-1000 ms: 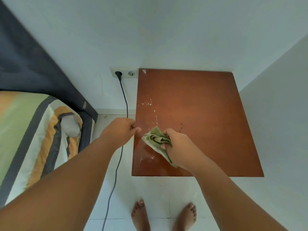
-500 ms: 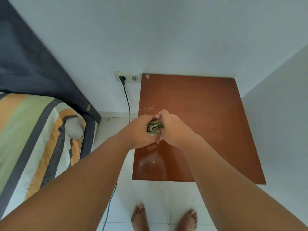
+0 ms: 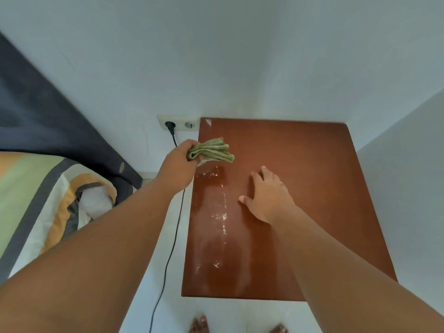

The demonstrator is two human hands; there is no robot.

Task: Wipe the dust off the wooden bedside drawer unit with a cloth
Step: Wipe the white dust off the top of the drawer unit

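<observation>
Half a second back both hands met on the cloth; now the left hand (image 3: 179, 164) alone clutches the one folded green cloth (image 3: 211, 151) over the upper-left corner of the single wooden drawer unit (image 3: 300, 188), while the right hand (image 3: 269, 195) lies spread and empty at frame centre. Two bare feet (image 3: 199, 326) show at the bottom edge.

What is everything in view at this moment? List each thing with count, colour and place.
Wooden bedside drawer unit top: one, reddish-brown, in the wall corner, white dust specks along its left side.
Folded cloth: one, olive green, above the unit's far-left corner.
Wall socket plate: one, cream, left of the unit.
Power cable: one, black, plugged in, hanging to the floor.
Striped bedding: one, green, orange, grey, white, far left.
Headboard: one, dark blue.
Left hand: grips the cloth.
Right hand: open, flat over the top.
Bare feet: two, bottom edge.
</observation>
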